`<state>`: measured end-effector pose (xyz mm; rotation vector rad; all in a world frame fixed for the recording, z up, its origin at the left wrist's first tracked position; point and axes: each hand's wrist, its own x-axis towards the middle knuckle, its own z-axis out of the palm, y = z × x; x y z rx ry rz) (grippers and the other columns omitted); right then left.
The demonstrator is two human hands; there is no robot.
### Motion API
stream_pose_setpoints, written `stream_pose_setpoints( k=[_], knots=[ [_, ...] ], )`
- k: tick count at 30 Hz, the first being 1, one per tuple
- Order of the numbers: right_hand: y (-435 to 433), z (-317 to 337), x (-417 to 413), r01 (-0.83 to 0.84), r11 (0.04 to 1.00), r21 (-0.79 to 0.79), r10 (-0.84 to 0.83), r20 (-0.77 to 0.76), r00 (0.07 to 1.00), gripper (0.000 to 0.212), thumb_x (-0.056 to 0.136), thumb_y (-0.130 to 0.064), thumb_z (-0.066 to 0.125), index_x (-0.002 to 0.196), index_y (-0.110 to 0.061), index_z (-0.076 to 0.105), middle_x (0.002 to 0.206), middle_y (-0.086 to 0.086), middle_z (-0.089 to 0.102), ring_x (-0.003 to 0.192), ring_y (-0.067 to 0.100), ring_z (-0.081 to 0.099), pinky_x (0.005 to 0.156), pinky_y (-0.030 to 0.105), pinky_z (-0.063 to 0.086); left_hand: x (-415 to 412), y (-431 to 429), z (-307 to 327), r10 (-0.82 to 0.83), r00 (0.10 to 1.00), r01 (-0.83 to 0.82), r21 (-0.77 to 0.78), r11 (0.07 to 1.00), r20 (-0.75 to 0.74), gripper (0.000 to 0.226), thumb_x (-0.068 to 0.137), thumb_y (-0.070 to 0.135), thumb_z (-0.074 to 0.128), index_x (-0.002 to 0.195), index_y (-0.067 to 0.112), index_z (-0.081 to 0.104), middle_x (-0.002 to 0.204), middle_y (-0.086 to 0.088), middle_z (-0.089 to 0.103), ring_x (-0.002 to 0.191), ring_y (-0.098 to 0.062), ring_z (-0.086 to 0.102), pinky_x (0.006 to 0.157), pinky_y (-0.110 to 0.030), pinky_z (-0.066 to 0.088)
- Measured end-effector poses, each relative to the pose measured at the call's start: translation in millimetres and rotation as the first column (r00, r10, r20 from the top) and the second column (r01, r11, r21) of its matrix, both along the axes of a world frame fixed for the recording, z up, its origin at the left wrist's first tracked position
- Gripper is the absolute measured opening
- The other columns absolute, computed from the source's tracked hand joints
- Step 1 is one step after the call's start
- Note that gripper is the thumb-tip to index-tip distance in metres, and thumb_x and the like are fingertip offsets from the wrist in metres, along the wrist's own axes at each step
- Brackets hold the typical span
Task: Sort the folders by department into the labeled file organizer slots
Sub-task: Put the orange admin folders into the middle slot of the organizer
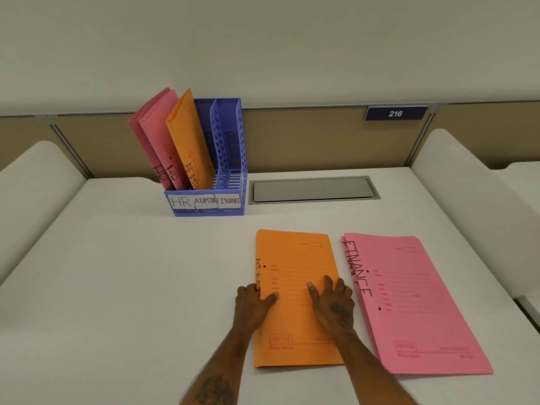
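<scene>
An orange folder marked ADMIN (295, 258) lies flat on the white desk. My left hand (254, 302) grips its left edge, thumb on top. My right hand (333, 302) rests on its right side with fingers spread. Beside it to the right lies a stack of pink folders marked FINANCE (415, 305). At the back left stands a blue file organizer (230, 182) with slots labeled HR, ADMIN and FINANCE. Two pink HR folders (155, 133) stand in the HR slot, an orange ADMIN folder (187, 141) in the ADMIN slot. The FINANCE slot holds nothing.
A grey cable hatch (312, 190) is set into the desk right of the organizer. Beige partition panels run along the back, with a sign reading 216 (395, 113). White curved dividers (467, 200) flank the desk on both sides.
</scene>
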<state>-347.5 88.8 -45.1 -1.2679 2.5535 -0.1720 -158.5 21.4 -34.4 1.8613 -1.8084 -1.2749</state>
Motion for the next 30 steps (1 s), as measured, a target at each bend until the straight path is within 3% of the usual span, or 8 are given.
stream_pose_setpoints(
  k=[5,8,13,17,20,24,27,30],
  knots=[
    [-2,-2,-1,0.02,1.0,-0.012,-0.02,0.036,0.999,0.073,0.092,-0.07,0.018,0.146,-0.022,0.029,0.148,0.01,0.033,0.131,0.028,0.035,0.104,0.045,0.039,-4,7,9,0.113,0.959,-0.097,0.072,0.993,-0.261,0.07,0.086,0.044,0.073,0.14,0.015,0.038,0.135,-0.01,0.06,0.114,-0.029,0.065,0.097,-0.047,0.054],
    [-3,-2,-3,0.031,1.0,0.004,-0.031,0.066,0.997,0.074,0.091,-0.071,0.017,0.147,-0.022,0.027,0.149,0.01,0.032,0.133,0.028,0.033,0.106,0.046,0.038,-7,12,14,0.148,0.935,-0.121,0.101,0.987,-0.322,0.066,0.091,0.039,0.068,0.143,0.019,0.032,0.137,-0.01,0.059,0.114,-0.03,0.065,0.097,-0.053,0.053],
    [-13,11,-2,0.063,0.998,0.009,-0.063,0.197,0.978,0.077,0.091,-0.072,0.019,0.148,-0.021,0.026,0.152,0.011,0.031,0.137,0.031,0.03,0.105,0.05,0.037,-9,7,28,0.154,0.908,-0.142,0.059,0.988,-0.391,0.055,0.097,0.028,0.061,0.146,0.019,0.036,0.137,-0.008,0.06,0.114,-0.027,0.064,0.096,-0.048,0.055],
    [-41,50,16,0.018,0.993,-0.115,0.025,0.362,0.932,0.08,0.091,-0.071,0.027,0.152,-0.02,0.023,0.155,0.012,0.03,0.139,0.033,0.033,0.108,0.051,0.037,-16,-5,51,0.135,0.901,-0.163,-0.033,0.986,-0.412,0.054,0.098,0.029,0.06,0.145,0.021,0.035,0.133,-0.005,0.06,0.111,-0.025,0.065,0.087,-0.038,0.057],
    [-68,98,37,-0.043,0.958,-0.285,0.163,0.413,0.896,0.078,0.091,-0.07,0.03,0.152,-0.021,0.023,0.153,0.01,0.036,0.136,0.032,0.04,0.107,0.048,0.04,-17,-16,72,0.127,0.893,-0.206,-0.142,0.968,-0.432,0.048,0.096,0.029,0.062,0.137,0.029,0.037,0.122,0.004,0.063,0.1,-0.014,0.066,0.082,-0.032,0.057],
    [-105,167,64,-0.107,0.89,-0.444,0.293,0.375,0.88,0.079,0.089,-0.073,0.03,0.151,-0.025,0.02,0.141,0.008,0.053,0.121,0.029,0.055,0.091,0.042,0.049,-16,-30,103,0.107,0.897,-0.255,-0.304,0.918,-0.429,0.049,0.093,0.026,0.066,0.131,0.031,0.035,0.1,0.019,0.059,0.085,-0.002,0.063,0.069,-0.017,0.05],
    [-131,212,83,-0.155,0.851,-0.502,0.304,0.229,0.925,0.081,0.086,-0.075,0.037,0.147,-0.025,0.018,0.116,0.006,0.067,0.094,0.025,0.063,0.064,0.031,0.046,-14,-38,123,0.092,0.903,-0.282,-0.419,0.863,-0.419,0.055,0.089,0.014,0.069,0.13,0.027,0.033,0.092,0.014,0.06,0.074,-0.01,0.064,0.069,-0.029,0.059],
    [-147,247,101,-0.078,0.815,-0.574,0.168,0.106,0.98,0.085,0.079,-0.074,0.047,0.141,-0.022,0.024,0.105,0.005,0.067,0.085,0.027,0.065,0.06,0.033,0.044,-8,-43,142,0.085,0.928,-0.272,-0.504,0.82,-0.361,0.056,0.089,0.013,0.066,0.127,0.031,0.029,0.099,0.001,0.067,0.076,-0.016,0.066,0.073,-0.039,0.061]
  ],
)
